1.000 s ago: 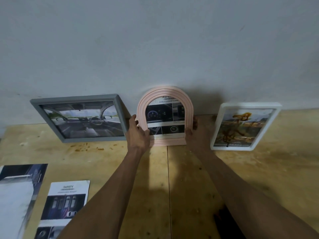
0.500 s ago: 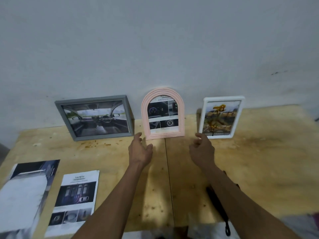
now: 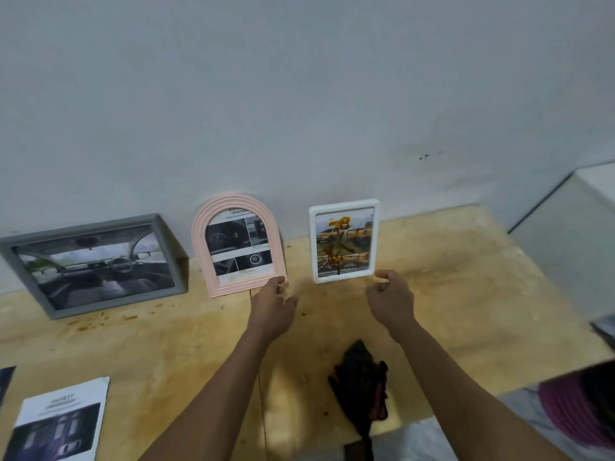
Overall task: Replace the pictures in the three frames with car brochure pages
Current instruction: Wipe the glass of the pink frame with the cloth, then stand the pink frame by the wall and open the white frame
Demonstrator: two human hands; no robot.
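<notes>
Left hand (image 3: 273, 311) loose, fingers relaxed, empty, fingertips at lower right corner of pink arched frame (image 3: 238, 244). Right hand (image 3: 390, 302) loosely curled, empty, fingertips just beside lower right corner of white frame (image 3: 344, 240); contact unclear. Grey frame (image 3: 93, 264) far left.

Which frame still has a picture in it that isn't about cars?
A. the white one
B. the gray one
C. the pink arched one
A: the white frame holds a yellow-orange outdoor picture, while the gray frame shows a car interior and the pink arched frame a brochure page with car parts.
</notes>
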